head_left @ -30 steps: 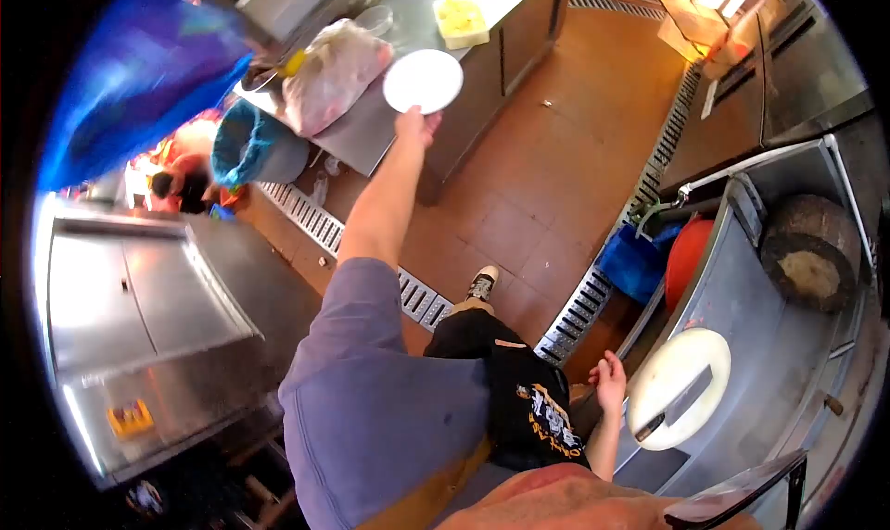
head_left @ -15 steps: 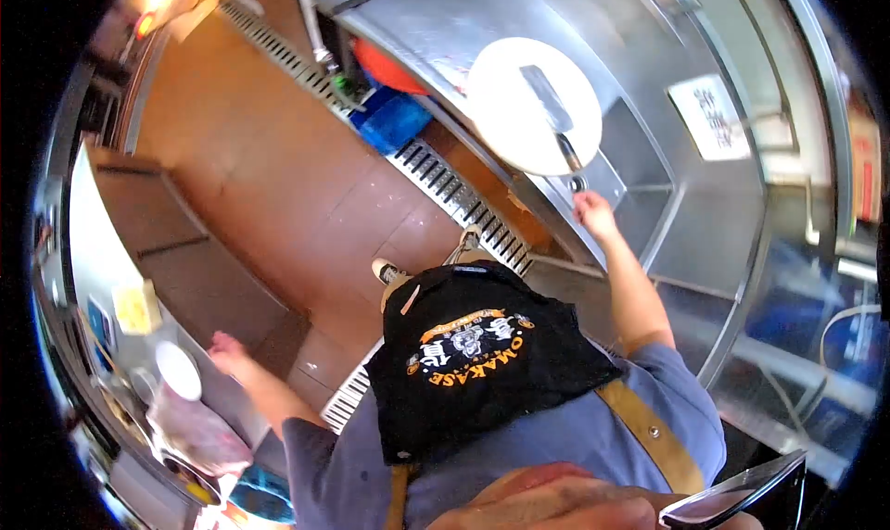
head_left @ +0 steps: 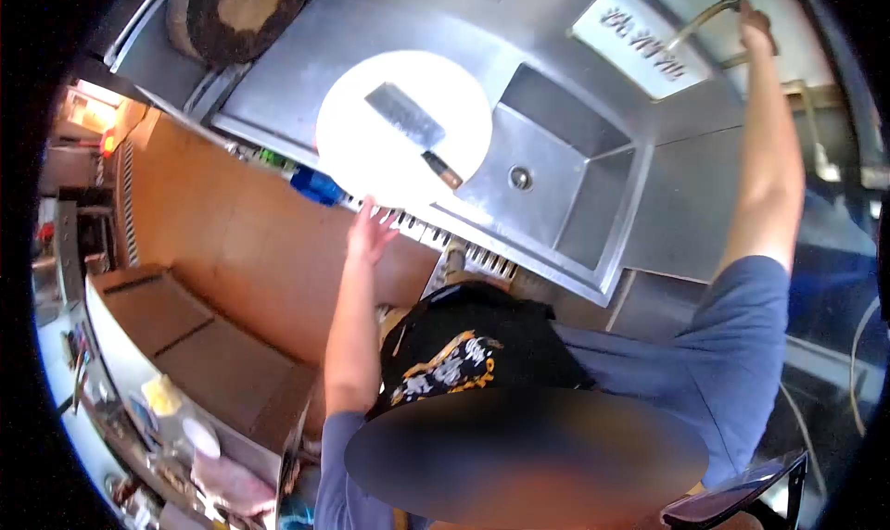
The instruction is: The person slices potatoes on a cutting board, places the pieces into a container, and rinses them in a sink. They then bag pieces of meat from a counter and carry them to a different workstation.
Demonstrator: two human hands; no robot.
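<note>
The left hand (head_left: 369,233) has its fingers spread and empty, hovering just short of the near edge of the round white cutting board (head_left: 366,150). A cleaver (head_left: 408,127) lies flat on that board, past the fingertips. The right hand (head_left: 753,22) reaches far up, fingers wrapped around the faucet (head_left: 697,20). Below it sits the sink (head_left: 556,173), sunk in the steel tabletop (head_left: 287,76).

Cleavers: one (head_left: 411,127)
White round cutting boards: one (head_left: 404,130)
Wooden chopping blocks: one (head_left: 239,9)
Sink basins: one (head_left: 547,173)
Wall signs: one (head_left: 640,41)
Faucets: one (head_left: 706,16)
</note>
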